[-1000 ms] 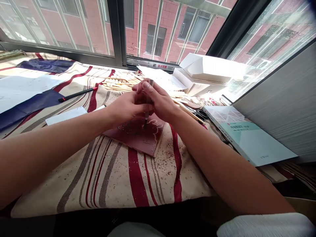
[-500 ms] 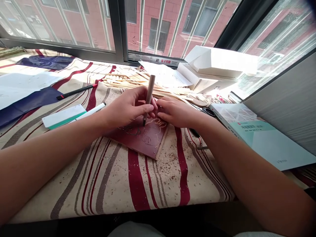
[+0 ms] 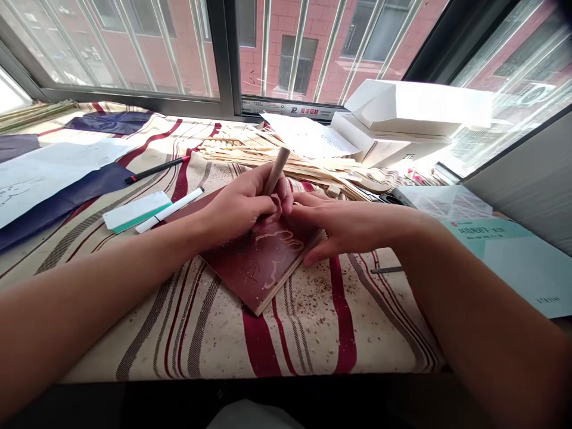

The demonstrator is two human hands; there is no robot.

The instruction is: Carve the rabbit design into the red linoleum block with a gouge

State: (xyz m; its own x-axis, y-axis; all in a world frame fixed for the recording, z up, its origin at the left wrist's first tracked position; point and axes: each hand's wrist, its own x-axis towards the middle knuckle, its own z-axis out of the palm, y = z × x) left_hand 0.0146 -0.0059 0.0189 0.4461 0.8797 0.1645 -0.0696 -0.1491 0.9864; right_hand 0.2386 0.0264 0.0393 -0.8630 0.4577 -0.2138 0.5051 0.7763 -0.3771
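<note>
A reddish-brown wooden board (image 3: 236, 277) lies on the striped cloth, turned at an angle. Pale carved lines and dark drawn outlines mark its face. My left hand (image 3: 243, 205) is closed round the wooden handle of a carving chisel (image 3: 277, 170), which leans to the upper right. Fingers hide the chisel's lower end, close over the carved lines. With fingers stretched out, my right hand (image 3: 339, 223) rests along the board's right side, its thumb at the edge and its fingertips close to the left hand.
Wood shavings are scattered over the cloth (image 3: 308, 351). Left are a white marker (image 3: 170, 210), a white-and-green eraser block (image 3: 136, 211) and a black pen (image 3: 156, 170). Thin wood strips (image 3: 250, 149) lie behind. A white box (image 3: 397, 149) and a book (image 3: 513, 250) are on the right.
The board has turned, its near corner swinging left and toward me. My right hand has shifted to its right edge with the thumb spread. The chisel leans more, and its tip is now hidden.
</note>
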